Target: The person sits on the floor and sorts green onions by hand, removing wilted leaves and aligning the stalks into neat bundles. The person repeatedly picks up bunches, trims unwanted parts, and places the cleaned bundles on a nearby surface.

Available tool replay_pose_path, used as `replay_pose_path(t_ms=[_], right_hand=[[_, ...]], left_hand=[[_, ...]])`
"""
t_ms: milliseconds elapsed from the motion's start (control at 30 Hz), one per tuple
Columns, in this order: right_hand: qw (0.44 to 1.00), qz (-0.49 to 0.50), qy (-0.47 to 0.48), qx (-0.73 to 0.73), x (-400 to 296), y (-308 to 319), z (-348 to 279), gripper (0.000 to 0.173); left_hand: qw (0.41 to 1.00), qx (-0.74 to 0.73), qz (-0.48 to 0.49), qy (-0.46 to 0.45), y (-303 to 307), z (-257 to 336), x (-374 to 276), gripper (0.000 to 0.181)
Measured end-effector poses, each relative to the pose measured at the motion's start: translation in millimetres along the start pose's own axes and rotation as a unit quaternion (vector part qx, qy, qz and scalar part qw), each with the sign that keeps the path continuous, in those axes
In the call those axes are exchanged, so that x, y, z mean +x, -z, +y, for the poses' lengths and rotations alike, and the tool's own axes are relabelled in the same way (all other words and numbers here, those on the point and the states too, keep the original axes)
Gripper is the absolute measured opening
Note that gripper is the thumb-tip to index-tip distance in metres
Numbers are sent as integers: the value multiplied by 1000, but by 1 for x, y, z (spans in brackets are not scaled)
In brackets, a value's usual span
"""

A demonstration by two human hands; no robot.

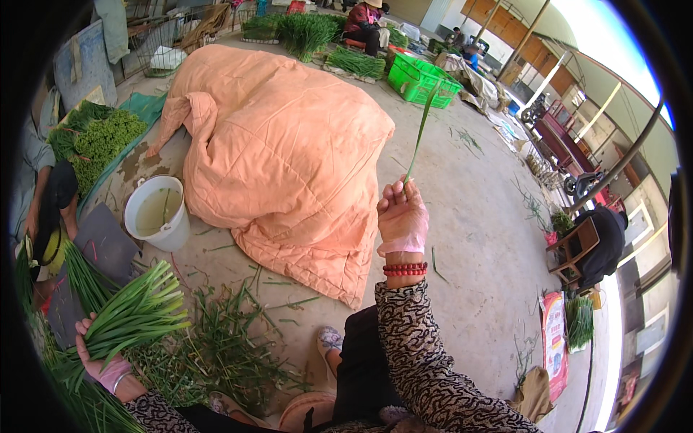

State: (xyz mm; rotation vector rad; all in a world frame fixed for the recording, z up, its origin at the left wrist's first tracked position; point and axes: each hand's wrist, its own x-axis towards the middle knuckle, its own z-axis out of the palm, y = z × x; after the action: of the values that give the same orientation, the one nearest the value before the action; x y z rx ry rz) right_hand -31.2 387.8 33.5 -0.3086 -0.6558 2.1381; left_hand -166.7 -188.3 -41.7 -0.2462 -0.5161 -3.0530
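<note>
At the lower left, my left hand (pixel 103 360) is closed around a bunch of long flat green leaves, likely garlic chives (pixel 138 311), with the paler ends pointing up and right. My right hand (pixel 403 214) is raised right of centre and pinches a single long green leaf (pixel 424 127), which stands nearly upright. A torn pink glove covers part of each palm, with fingers bare. Loose leaves and trimmings (pixel 233 346) lie heaped on the floor between my left hand and my shoes. More long green leaves (pixel 86 281) lie behind the held bunch.
A peach quilt (pixel 287 130) covers a large mound ahead. Left of it stands a white bucket (pixel 181 227) of cloudy water. A person (pixel 40 178) sits at the far left beside piled greens (pixel 108 135). Farther off are a green crate (pixel 419 86), a seated person (pixel 365 27) and a wooden chair (pixel 579 246).
</note>
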Motion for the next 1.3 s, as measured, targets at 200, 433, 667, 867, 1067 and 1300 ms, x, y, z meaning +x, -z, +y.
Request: replay_pose_path(t_ms=[200,433,667,867,1067,1300], right_hand=[[1000,0,-8,-24,-9,-10,5,16],[999,-25,-8,-27,-10,-13,6,16],[997,-54,-53,-34,-18,-20,23,14],[984,-153,-89,-25,-38,-28,37,14],[985,-153,-71,-26,-32,-28,31,17],[946,-240,-136,-172,-55,-40,51,14]], left_hand=[[998,13,47,-42,12,8,3,22],[990,2,-129,47,-5,1,-1,27],[999,18,-2,-38,6,14,-4,23],[995,41,-76,-51,-15,0,-2,16],[994,-24,77,-74,-5,8,-5,26],[985,19,107,-131,-38,13,-13,10]])
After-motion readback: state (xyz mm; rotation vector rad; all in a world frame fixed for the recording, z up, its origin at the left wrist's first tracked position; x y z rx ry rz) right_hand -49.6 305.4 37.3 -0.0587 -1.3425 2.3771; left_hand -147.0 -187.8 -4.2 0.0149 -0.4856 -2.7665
